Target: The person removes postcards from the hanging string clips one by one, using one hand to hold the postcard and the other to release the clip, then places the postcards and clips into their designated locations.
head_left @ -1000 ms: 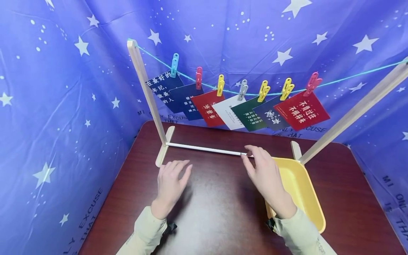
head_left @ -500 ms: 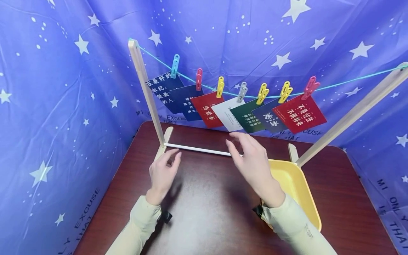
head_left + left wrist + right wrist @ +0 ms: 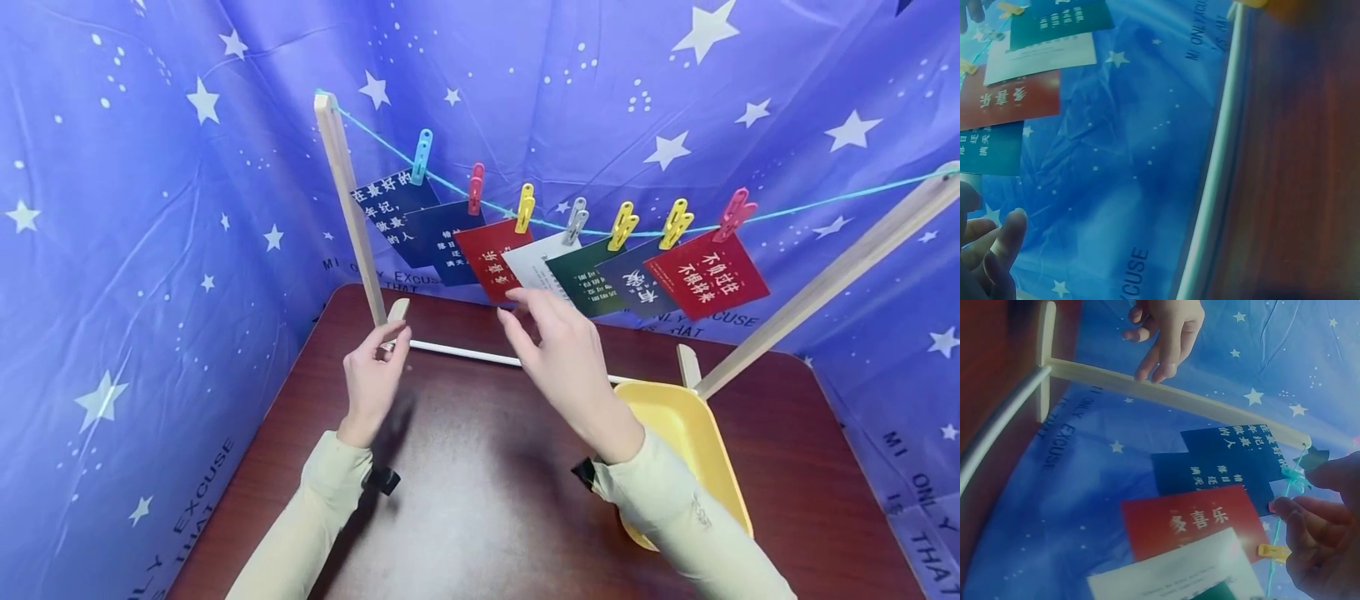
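Observation:
My left hand [image 3: 372, 379] is raised in front of the left post, fingers loosely bent and holding nothing. Farther right, my right hand [image 3: 566, 362] hovers below the line, thumb and fingers apart with nothing between them; in the head view it overlaps the white card [image 3: 534, 262]. Several cards hang from a turquoise string [image 3: 832, 198] by clothespins. Leftmost is a navy card [image 3: 397, 237] under a blue clothespin [image 3: 422, 157]. A second navy card [image 3: 447, 262] has a pink clothespin [image 3: 476, 188], and a red card [image 3: 487, 260] a yellow clothespin [image 3: 525, 208].
The string runs between a left wooden post [image 3: 352, 217] and a right wooden post [image 3: 817, 292]. A white rod [image 3: 465, 353] joins their feet. Partly under the right forearm stands a yellow bin [image 3: 722, 450] on the dark red table [image 3: 465, 508]. A blue starry curtain [image 3: 247, 167] surrounds it.
Both hands have moved up and left in the head view, the left toward the left post, the right from beside the bin to below the cards. The cards and clothespins stay on the string.

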`<state>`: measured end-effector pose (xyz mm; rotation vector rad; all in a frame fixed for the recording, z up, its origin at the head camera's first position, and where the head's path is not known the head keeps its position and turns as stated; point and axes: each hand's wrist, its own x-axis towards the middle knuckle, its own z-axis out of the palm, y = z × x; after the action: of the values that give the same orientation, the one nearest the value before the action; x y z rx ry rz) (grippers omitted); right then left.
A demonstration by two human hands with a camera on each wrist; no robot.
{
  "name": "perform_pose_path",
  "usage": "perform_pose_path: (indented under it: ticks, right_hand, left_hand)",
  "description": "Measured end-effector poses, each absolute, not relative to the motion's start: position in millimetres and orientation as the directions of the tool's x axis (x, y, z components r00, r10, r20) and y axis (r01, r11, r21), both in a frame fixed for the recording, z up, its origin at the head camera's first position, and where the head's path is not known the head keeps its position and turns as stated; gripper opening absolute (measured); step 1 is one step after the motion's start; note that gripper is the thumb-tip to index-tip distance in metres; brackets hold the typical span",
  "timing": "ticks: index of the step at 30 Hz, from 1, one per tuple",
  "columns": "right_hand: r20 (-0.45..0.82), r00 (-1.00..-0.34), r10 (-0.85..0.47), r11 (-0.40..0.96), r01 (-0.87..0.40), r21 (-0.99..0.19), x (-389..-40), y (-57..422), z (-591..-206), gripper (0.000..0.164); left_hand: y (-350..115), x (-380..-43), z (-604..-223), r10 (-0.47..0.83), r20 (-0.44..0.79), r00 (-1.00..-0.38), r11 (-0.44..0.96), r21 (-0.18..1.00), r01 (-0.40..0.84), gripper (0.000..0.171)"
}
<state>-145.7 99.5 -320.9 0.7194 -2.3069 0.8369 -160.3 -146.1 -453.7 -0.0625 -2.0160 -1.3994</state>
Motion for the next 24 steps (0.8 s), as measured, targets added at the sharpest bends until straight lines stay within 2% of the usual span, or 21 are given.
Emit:
perform_pose_path:
  ticks: [15,24]
  right_hand:
    - [0.730,-0.553,-0.402,0.631,-0.745,-0.217,-175.0,71.7,-280.2,0.024]
    - [0.772,-0.458,-0.441,0.607,-0.786,-0.120,-191.8,53.6,-254.7,0.021]
  left_hand:
    - [-146.9,-186.2,-423.3,-0.378,0.471,-0.797,0.235,0.882,0.409,0.020]
    - [-149.3,-198.5,-414.5,-0.373,0.371,-0.851,0.097,0.927,0.362,0.029]
